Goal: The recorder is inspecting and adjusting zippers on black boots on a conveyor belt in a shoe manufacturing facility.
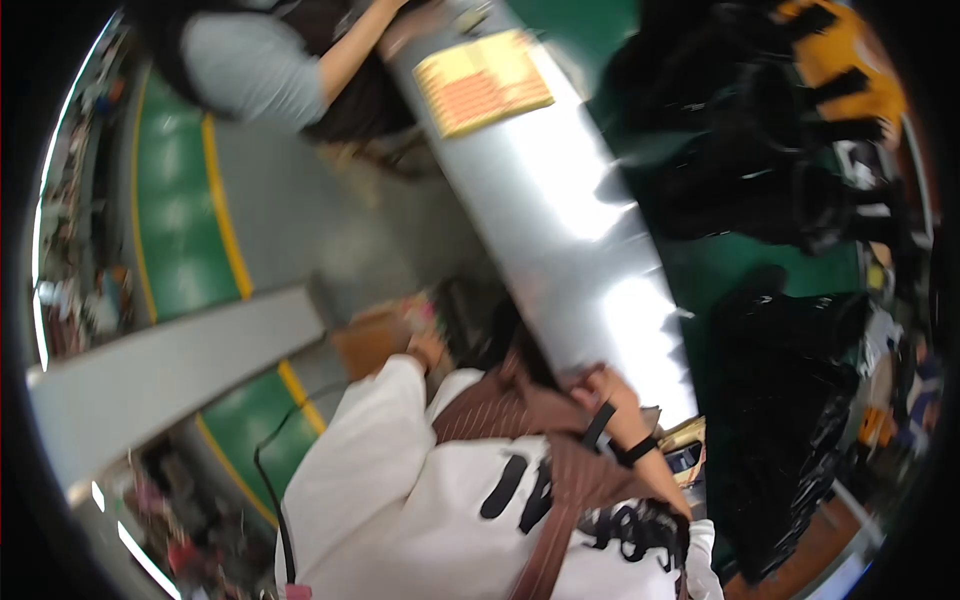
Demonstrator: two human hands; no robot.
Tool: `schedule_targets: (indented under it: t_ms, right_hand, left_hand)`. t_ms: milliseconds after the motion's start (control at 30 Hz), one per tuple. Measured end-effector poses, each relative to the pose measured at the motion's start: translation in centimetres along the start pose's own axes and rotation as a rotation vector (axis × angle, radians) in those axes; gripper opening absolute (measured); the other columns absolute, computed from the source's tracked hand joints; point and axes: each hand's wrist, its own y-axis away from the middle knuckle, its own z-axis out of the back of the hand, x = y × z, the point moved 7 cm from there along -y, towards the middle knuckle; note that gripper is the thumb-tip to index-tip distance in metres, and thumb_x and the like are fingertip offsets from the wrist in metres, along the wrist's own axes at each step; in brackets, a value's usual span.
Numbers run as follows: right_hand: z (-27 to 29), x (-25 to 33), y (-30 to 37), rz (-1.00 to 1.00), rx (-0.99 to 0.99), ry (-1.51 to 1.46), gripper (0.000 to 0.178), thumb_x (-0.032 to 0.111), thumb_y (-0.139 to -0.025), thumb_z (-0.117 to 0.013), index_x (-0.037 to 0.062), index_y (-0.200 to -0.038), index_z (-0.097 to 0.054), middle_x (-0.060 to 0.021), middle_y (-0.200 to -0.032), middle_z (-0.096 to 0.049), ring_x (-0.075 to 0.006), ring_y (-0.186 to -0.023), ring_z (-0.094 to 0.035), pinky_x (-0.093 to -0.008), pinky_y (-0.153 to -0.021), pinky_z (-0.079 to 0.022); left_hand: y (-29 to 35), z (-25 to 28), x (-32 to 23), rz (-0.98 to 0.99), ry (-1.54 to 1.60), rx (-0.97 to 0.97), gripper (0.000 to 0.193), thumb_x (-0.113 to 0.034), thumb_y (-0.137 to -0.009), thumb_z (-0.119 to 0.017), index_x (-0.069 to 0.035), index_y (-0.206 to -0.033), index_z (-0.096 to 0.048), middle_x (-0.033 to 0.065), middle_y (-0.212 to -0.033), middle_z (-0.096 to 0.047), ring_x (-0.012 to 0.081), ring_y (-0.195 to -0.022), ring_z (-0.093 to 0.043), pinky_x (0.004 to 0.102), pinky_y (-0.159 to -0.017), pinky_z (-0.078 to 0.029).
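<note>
The left hand [427,350] is at the brown box [368,346] on its left, perhaps to steady it; the right hand [596,384] is beside the metal table [545,235], perhaps for support. Both grips one cannot tell.

Factory floor or packing workshop, by the look of it; right hand [593,383] at the near end of a long, shiny metal-topped worktable [535,190]; farther up from that hand, a yellow printed stack [485,82] on the top and a co-worker's grey sleeve [250,70] alongside; right of the hand, bulky black plastic bags [780,440]; left of the left hand [426,349], green floor lanes [180,200] edged by yellow lines [228,215]; blurred clutter [85,240] farther out.
</note>
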Motion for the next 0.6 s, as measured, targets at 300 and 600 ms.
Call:
schedule_targets:
  t_ms: [300,600]
  right_hand:
    - [-0.8,-2.5,0.0,0.037,-0.208,0.135,0.016,0.018,-0.077,-0.070,0.0143,-0.067,-0.059,-0.0016,-0.074,-0.057,-0.0199,-0.064,-0.059,-0.0321,-0.056,-0.045]
    - [-2.3,-4.7,1.5,0.011,-0.406,0.246,0.024,0.023,-0.072,-0.074,0.0215,-0.061,-0.053,0.0033,-0.061,-0.044,-0.0131,-0.057,-0.053,-0.0290,-0.052,-0.040]
  left_hand:
    - [-20.3,19.0,-6.5,-0.099,0.135,-0.166,0.049,-0.038,-0.094,-0.047,-0.018,-0.139,-0.047,0.0100,-0.148,-0.035,0.0299,-0.139,-0.027,0.0533,-0.112,-0.021]
    - [-27.0,23.2,-7.2,-0.075,0.225,-0.240,0.047,-0.037,-0.094,-0.048,-0.015,-0.135,-0.049,0.0108,-0.144,-0.039,0.0299,-0.134,-0.032,0.0516,-0.109,-0.024]
